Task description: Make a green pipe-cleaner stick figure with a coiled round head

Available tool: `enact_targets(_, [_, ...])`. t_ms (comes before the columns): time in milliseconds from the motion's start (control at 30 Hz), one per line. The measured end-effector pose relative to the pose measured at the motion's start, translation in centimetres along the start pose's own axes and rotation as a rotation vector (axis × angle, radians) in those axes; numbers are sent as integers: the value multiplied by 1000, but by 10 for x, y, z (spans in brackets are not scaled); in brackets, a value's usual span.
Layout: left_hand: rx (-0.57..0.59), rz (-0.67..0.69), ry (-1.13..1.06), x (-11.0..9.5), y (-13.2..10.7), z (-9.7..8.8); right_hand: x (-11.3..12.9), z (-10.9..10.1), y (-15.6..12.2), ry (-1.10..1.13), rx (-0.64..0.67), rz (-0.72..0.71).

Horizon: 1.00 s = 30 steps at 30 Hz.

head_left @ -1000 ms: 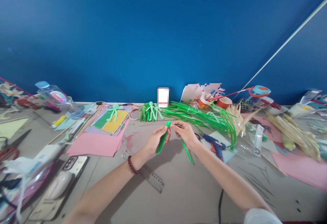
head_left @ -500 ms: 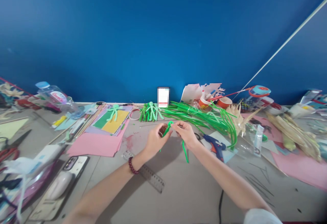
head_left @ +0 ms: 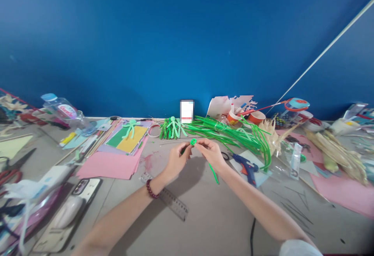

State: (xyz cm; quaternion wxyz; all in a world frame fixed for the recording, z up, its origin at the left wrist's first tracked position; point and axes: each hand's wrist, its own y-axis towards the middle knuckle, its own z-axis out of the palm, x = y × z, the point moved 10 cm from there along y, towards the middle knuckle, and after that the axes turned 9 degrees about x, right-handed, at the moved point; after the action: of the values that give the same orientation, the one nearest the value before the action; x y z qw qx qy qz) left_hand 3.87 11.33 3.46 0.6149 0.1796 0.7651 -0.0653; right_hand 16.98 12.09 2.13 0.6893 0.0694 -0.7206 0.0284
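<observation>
A green pipe cleaner [head_left: 214, 174] is held between both hands above the middle of the table. Its upper end is curled into a small coil [head_left: 193, 142] at my fingertips, and a loose tail hangs below my right hand. My left hand [head_left: 177, 158] is closed, pinching the coil's left side. From the other side, my right hand [head_left: 210, 152] pinches it with thumb and fingers. Just beyond stand several small green pipe-cleaner figures [head_left: 173, 126]. A bundle of long green pipe cleaners [head_left: 233, 133] lies behind my right hand.
A clear ruler [head_left: 174, 205] lies under my left forearm. Pink paper sheets [head_left: 106, 165] and a phone [head_left: 84, 193] are on the left. To the right lie a blue glue gun [head_left: 247, 167] and dried husks [head_left: 336, 150]. A blue wall [head_left: 187, 45] rises behind the table.
The coil has turned and shifted slightly left, now showing as a rounder ring. My left fingers have closed in nearer the right hand, and the hanging tail has swung a little right.
</observation>
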Motion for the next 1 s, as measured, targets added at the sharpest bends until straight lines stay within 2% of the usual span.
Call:
enact_targets(167, [34, -83, -231, 4, 1, 7, 7, -2, -1, -55, -13, -29])
enact_targets(267, [33, -109, -281, 2, 0, 7, 8, -2, -1, -51, -20, -13])
enact_targets(500, [15, -84, -153, 5, 1, 4, 0, 1, -2, 57, -9, 68])
enact_targets(700, [-19, -117, -119, 11, 0, 2, 4, 4, -4, 29, 15, 53])
enact_targets(1000, [13, -69, -80, 4, 1, 5, 5, 4, -4, 24, 7, 55])
